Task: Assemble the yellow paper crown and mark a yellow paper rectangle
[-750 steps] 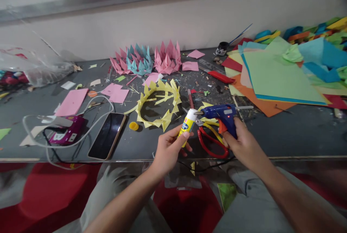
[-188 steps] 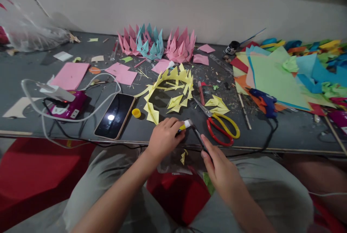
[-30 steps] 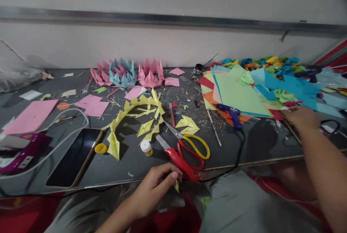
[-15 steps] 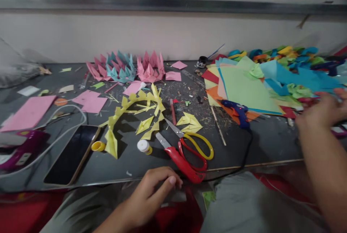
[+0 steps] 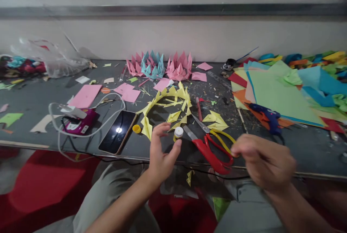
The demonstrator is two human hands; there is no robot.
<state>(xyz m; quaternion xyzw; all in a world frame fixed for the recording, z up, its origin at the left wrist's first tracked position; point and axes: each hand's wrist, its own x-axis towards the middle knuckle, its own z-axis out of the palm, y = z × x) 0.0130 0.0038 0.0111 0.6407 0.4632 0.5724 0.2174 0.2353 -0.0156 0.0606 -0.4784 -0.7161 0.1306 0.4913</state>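
Taking the glue stick point(image 5: 178, 134) as the middle of the dial and the wall point(image 5: 173, 41) as 12 o'clock. Standing upright near the front edge of the desk point(image 5: 143, 150), showing a white top above a little yellow. Holding the left hand point(image 5: 162, 155) just beside it at 7 o'clock, with thumb and fingers spread apart and facing the glue stick; no grip to be seen, and hard to say whether touching. Holding the right hand point(image 5: 267, 162) between 3 and 4 o'clock, next to the yellow handle of the scissors point(image 5: 225, 137), with fingers curled in; blurred, so impossible to say whether fully closed or pinching something small.

Note the scissors lying at 3 o'clock, and a red-handled knife point(image 5: 208, 157) at 4 o'clock, overlapping them in view and pointing its blade toward 11 o'clock. Find folded yellow paper point(image 5: 215, 120) between 2 and 3 o'clock, and the blue glue gun point(image 5: 267, 115) well apart at 3 o'clock. See the yellow paper crown point(image 5: 172, 91) curving round near 11 o'clock. Looking to 9 o'clock, meet a yellow cap point(image 5: 136, 129), then a phone point(image 5: 118, 132) beyond it. Spot a pink paper crown point(image 5: 179, 68) at 12 o'clock, near the wall.
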